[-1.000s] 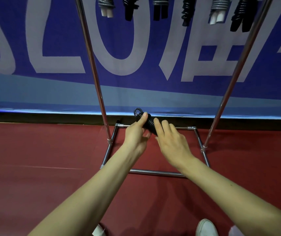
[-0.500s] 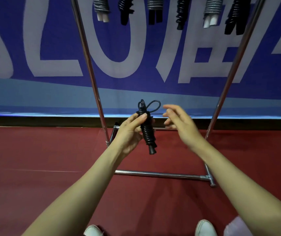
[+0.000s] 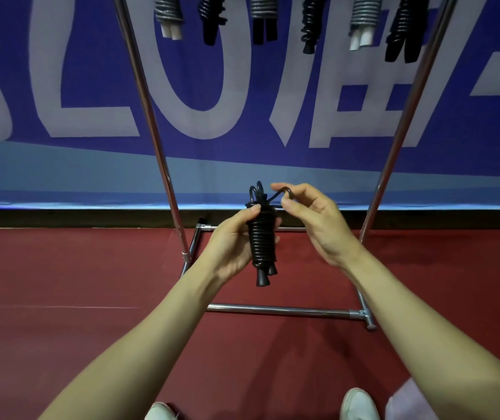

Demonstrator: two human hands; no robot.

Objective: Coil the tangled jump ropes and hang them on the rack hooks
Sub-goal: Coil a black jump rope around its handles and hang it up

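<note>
Left hand (image 3: 230,247) grips the coiled black jump rope (image 3: 261,241) round its middle: thumb across the near side of the turns, fingers mostly hidden behind them. Right hand (image 3: 318,225) pinches the hanging loop (image 3: 276,195) at the bundle's top between thumb and forefinger, its other fingers loosely curled and holding nothing. The bundle is held in the air in front of the rack (image 3: 148,116), between its two uprights and above the base frame, clear of the red floor (image 3: 61,283). Long axis near vertical: loop end up, two handle ends poking down below the left palm. The loop runs from the top of the bundle rightward and slightly up into the right-hand pinch, so the right hand is the one nearer the hanging point. Key relation: the hooks lie well above the grip and a little further out. Judgement: coiling looks finished, and the next move is a lift of the whole bundle, loop leading. Six hung bundles (image 3: 308,22) cross the top edge, only their lower parts visible. Hooks and top bar are cut off, so no free hook can be picked out. Cannot tell whether the pinched loop is a single or doubled strand; a second small loop stands beside it
</note>
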